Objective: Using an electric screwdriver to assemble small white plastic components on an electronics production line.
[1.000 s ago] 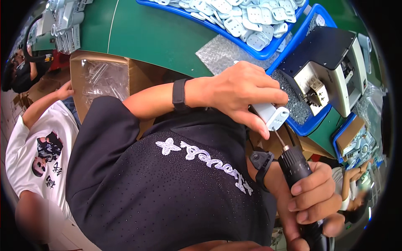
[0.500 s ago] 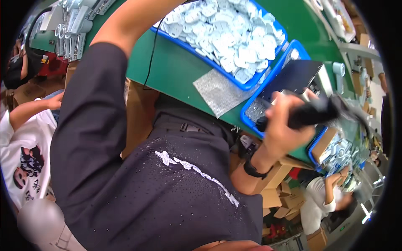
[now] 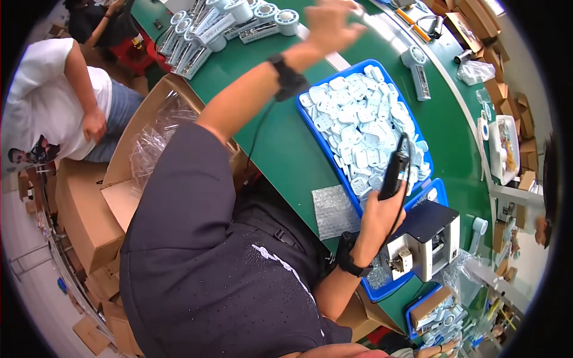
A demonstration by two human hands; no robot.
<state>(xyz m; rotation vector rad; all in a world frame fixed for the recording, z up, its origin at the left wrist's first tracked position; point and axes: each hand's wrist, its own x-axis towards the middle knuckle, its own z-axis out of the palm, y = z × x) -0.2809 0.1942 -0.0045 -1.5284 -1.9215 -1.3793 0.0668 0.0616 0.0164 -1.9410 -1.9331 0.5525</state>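
Observation:
My left hand (image 3: 333, 28) reaches across to the far side of the green table, fingers spread, with nothing visible in its grasp. A pale object partly shows by its fingertips at the top edge. My right hand (image 3: 382, 218) is wrapped round a black corded electric screwdriver (image 3: 394, 174), held upright over the near right corner of a blue tray. Flat light-blue plastic parts (image 3: 358, 119) fill that blue tray (image 3: 316, 122). Just right of my right hand, a white device with a black top (image 3: 439, 238) sits in a second blue tray (image 3: 388, 292).
Light-blue handheld fan bodies (image 3: 209, 30) are heaped at the far left; a single one (image 3: 418, 71) lies beyond the tray. A bubble-wrap sheet (image 3: 334, 212) lies at the near edge. Left stands a carton of clear plastic (image 3: 158, 140), near a person in white (image 3: 62, 101).
The view has turned, showing more of the far table. My left hand has come into view. My right hand has carried the screwdriver from over the white device to the parts tray.

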